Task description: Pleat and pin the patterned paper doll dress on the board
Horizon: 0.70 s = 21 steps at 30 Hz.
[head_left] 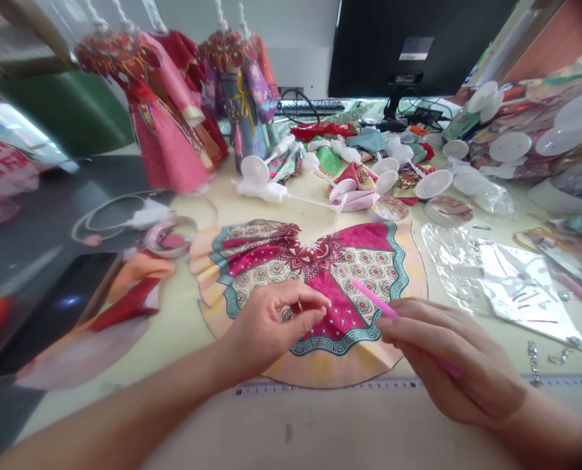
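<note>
A small patterned skirt piece in magenta, cream and teal with a peach border lies spread on the table, its gathered, notched top edge facing away from me. Above its left half hovers my left hand, thumb and forefinger drawn together in a pinch. Whatever sits between those fingertips is too small to make out. My right hand grips a slim pink pen-like stick, whose tip points up and left over the skirt's right half. Small light dots show on the magenta panels.
Dressed doll figures stand at the back left, before a monitor. Doll parts with white discs and tape rolls lie behind the skirt. A phone is left; a silvery sheet and rhinestone chain are right; a ruler lies in front.
</note>
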Each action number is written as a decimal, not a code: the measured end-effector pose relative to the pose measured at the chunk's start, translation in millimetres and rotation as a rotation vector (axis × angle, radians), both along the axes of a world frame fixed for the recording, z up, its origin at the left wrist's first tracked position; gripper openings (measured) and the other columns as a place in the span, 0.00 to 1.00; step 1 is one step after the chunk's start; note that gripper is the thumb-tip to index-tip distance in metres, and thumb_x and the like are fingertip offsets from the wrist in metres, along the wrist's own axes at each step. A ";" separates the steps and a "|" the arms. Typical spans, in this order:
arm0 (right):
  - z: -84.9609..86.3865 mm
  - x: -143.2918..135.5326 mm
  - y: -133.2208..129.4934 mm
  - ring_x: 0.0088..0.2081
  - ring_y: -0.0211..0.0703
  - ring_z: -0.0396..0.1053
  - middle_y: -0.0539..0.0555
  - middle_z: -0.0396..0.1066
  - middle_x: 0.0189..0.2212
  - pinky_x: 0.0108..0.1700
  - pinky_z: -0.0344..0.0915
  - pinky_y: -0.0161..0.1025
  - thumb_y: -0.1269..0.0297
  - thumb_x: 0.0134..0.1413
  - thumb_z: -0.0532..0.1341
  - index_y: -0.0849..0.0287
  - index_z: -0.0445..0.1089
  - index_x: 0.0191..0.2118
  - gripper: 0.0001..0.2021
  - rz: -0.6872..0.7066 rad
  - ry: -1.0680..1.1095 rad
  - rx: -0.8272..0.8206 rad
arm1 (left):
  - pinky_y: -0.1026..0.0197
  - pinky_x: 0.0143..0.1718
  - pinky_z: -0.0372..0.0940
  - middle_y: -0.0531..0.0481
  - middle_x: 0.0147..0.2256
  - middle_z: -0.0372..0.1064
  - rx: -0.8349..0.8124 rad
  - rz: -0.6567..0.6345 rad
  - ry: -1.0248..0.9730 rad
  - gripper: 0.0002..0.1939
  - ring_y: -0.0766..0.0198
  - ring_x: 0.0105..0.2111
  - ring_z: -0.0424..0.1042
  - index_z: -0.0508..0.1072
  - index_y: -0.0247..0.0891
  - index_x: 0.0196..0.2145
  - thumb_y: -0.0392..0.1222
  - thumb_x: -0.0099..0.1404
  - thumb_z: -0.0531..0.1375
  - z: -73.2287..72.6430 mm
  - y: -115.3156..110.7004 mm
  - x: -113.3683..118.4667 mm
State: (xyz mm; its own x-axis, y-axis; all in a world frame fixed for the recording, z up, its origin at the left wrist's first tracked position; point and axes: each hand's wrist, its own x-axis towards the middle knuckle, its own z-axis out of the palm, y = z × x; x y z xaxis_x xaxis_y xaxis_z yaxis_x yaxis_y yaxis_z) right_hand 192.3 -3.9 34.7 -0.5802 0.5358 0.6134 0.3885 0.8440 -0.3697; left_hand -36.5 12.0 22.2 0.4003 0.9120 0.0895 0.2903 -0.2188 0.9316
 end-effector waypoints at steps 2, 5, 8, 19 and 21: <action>-4.9 -3.7 1.4 0.32 0.39 0.66 0.55 0.67 0.30 0.28 0.65 0.36 0.80 0.54 0.52 0.62 0.62 0.47 0.16 -0.044 -0.002 0.018 | 0.65 0.38 0.64 0.52 0.33 0.72 0.025 -0.037 -0.023 0.07 0.68 0.34 0.69 0.74 0.38 0.38 0.36 0.61 0.58 -0.6 -0.9 0.6; -10.8 -9.0 3.4 0.29 0.36 0.64 0.55 0.66 0.31 0.26 0.62 0.34 0.79 0.54 0.53 0.64 0.63 0.45 0.13 -0.097 0.020 0.027 | 0.63 0.41 0.64 0.52 0.34 0.72 0.083 -0.113 -0.042 0.12 0.68 0.36 0.69 0.72 0.40 0.44 0.35 0.62 0.58 -0.2 -3.9 2.0; -15.4 -12.4 5.1 0.28 0.36 0.63 0.54 0.66 0.30 0.26 0.61 0.34 0.77 0.54 0.55 0.63 0.64 0.44 0.11 -0.146 0.030 0.039 | 0.62 0.43 0.63 0.52 0.38 0.72 0.142 -0.151 -0.016 0.16 0.67 0.39 0.69 0.69 0.42 0.49 0.34 0.62 0.57 1.1 -7.5 2.9; -19.9 -16.2 7.6 0.27 0.36 0.61 0.52 0.65 0.27 0.27 0.61 0.35 0.78 0.50 0.59 0.61 0.65 0.40 0.10 -0.158 0.026 0.127 | 0.58 0.42 0.63 0.49 0.41 0.71 0.178 -0.208 0.057 0.22 0.62 0.39 0.68 0.62 0.43 0.54 0.36 0.63 0.56 -2.8 -17.8 4.9; -20.2 -16.4 7.7 0.27 0.36 0.61 0.52 0.65 0.27 0.27 0.61 0.36 0.78 0.50 0.59 0.62 0.65 0.39 0.10 -0.156 0.019 0.126 | 0.57 0.42 0.63 0.47 0.42 0.70 0.177 -0.214 0.065 0.22 0.61 0.40 0.67 0.62 0.42 0.55 0.37 0.63 0.56 -3.1 -18.3 5.2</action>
State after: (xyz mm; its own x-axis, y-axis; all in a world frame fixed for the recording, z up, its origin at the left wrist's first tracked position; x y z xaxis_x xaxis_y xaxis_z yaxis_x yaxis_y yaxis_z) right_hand 175.9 3.8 14.6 -0.4840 0.5370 0.6909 0.5126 0.8139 -0.2736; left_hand -31.2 -6.3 19.1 0.5920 0.7788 0.2075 0.2784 -0.4391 0.8542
